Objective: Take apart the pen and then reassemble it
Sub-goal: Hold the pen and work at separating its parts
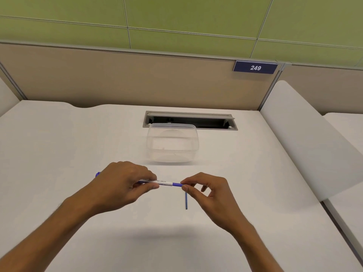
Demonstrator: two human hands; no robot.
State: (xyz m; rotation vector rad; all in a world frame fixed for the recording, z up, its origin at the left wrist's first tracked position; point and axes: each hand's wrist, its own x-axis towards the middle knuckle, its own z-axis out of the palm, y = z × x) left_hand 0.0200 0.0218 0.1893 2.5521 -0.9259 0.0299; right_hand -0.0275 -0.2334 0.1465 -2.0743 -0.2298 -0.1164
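A white pen (167, 182) with blue ends is held level above the white desk (78, 138). My left hand (121, 185) wraps its left half, and the blue cap end pokes out past my knuckles. My right hand (208, 191) pinches the pen's blue right end between thumb and forefinger. A thin dark blue ink tube (186, 201) lies on the desk just below that pinch, pointing toward me. Its upper end is hidden behind my right thumb.
A clear plastic container (172, 142) stands on the desk beyond the pen. Behind it is an open cable slot (190, 120) in the desk. Beige partition walls close the back and sides, with a "249" sign (255, 67).
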